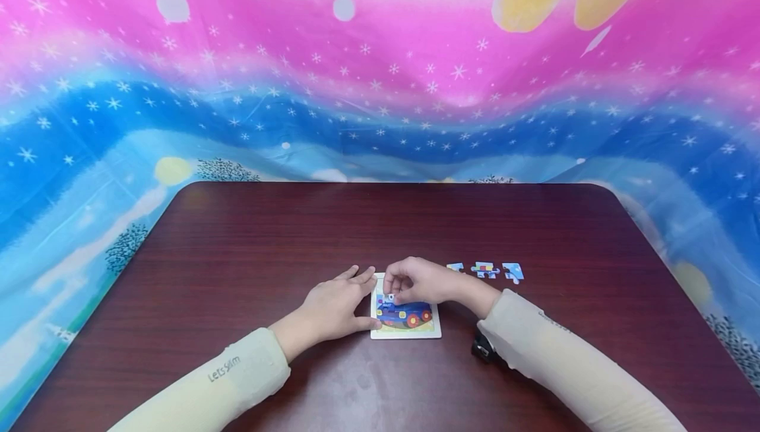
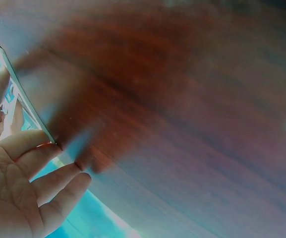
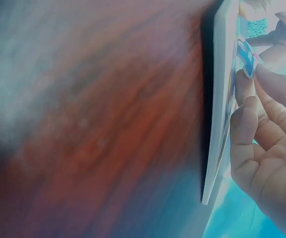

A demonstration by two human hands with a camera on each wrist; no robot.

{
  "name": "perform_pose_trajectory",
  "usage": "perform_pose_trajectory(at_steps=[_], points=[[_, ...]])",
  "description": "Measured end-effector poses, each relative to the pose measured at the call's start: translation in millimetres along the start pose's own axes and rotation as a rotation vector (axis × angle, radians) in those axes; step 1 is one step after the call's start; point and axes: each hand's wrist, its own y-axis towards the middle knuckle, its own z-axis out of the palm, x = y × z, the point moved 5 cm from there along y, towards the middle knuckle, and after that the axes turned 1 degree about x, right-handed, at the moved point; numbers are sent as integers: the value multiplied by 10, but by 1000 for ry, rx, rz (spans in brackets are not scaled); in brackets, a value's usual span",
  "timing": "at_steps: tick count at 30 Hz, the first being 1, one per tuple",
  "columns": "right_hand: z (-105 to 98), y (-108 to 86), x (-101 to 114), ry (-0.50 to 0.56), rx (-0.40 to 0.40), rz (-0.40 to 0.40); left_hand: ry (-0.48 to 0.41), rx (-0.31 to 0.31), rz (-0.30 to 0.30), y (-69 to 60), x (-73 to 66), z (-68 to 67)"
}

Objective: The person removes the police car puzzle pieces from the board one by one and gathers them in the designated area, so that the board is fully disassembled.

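A small puzzle piece (image 3: 248, 58) is pinched between thumb and fingertip of the right hand (image 1: 424, 281), tilted over the upper left part of the puzzle board (image 1: 410, 335), which lies flat on the dark table (image 1: 267, 234). Nothing is gripped by the left hand (image 1: 340, 305); its fingers are spread, and the board's left edge is touched by it. If the piece were pressed down while tilted or turned the wrong way, its tabs could be caught on a neighbour and the pieces around it lifted. The board might also be slid sideways—it seems to be braced only from the left—should a push be made towards the right. By the right sleeve (image 1: 552, 339), the 3 loose pieces (image 1: 485, 270) beyond the wrist could be brushed if the arm were drawn back low. Much of the board's upper right is covered by the right hand, so any gap there cannot be judged. The leftmost loose piece is partly hidden by the wrist, and in both wrist views the picture on the board is barely legible—seen almost edge-on.
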Motion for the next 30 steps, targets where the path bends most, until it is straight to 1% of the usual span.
perform_pose_trajectory(at_steps=[7, 17, 30], points=[[26, 4, -16, 3, -3, 18, -3, -1, 0, 3, 8, 16], [18, 8, -18, 3, -13, 4, -8, 1, -7, 6, 16, 20], [-41, -33, -36, 54, -27, 11, -6, -1, -8, 11, 19, 19]])
